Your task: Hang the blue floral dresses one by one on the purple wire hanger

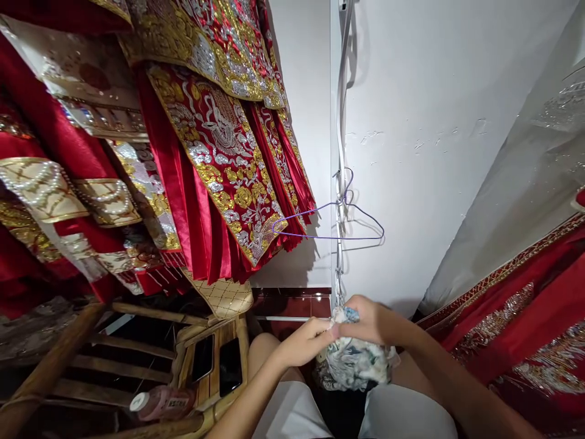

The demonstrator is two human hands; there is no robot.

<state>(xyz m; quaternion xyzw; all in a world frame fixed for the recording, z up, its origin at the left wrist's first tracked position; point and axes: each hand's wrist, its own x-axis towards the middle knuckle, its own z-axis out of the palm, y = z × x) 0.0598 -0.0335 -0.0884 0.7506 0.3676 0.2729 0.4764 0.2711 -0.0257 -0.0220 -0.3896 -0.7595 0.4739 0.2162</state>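
A bundle of white, grey and blue fluffy yarn or cloth strips hangs between my knees. My left hand is closed at the top left of this bundle, its thumb and fingers pinching the strands. From the right, my right hand grips the same upper part, and the two hands meet there. A knotted white cord runs up the wall from the bundle. A purple wire hanger is hooked on that cord above my hands. The exact strands between my fingers are hidden.
Red embroidered garments hang at the left, and more red cloth hangs at the right. A bamboo chair beside my left leg carries two phones and a pink bottle. A white wall stands ahead.
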